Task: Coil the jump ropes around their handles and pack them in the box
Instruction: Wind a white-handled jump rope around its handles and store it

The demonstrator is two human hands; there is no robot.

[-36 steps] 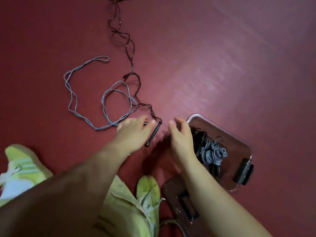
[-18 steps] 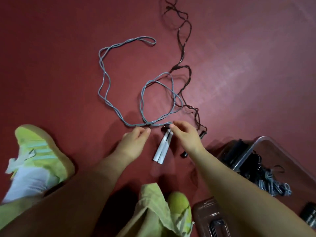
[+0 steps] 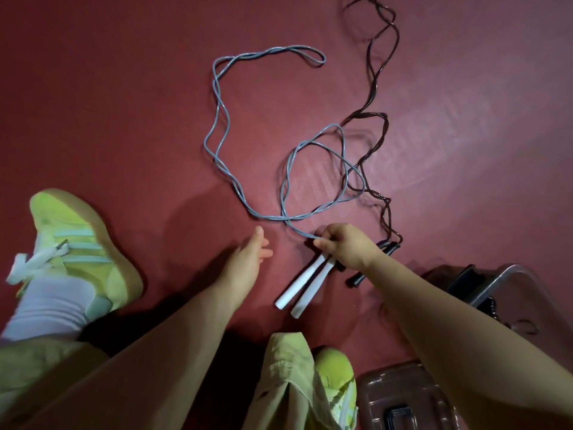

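Note:
A grey-blue jump rope (image 3: 221, 128) lies in loose loops on the red floor. Its two white handles (image 3: 302, 287) are side by side, and my right hand (image 3: 345, 248) grips their upper ends where the rope joins. My left hand (image 3: 248, 259) hovers just left of them, fingers relaxed, holding nothing. A black jump rope (image 3: 376, 97) trails away to the upper right; its black handles (image 3: 376, 259) lie under and right of my right hand. The clear box (image 3: 508, 274) sits at the right edge, partly hidden by my right forearm, with dark coiled ropes inside.
The box's clear lid (image 3: 403, 398) with a black latch lies at the bottom right. My yellow-green shoes (image 3: 80, 246) and trouser leg (image 3: 288, 383) fill the lower left and bottom centre. The blue rope's loop crosses the black rope.
My right hand has closed round the tops of the white handles and tilted them. My left hand has let go and drawn back to the left. The view has shifted left.

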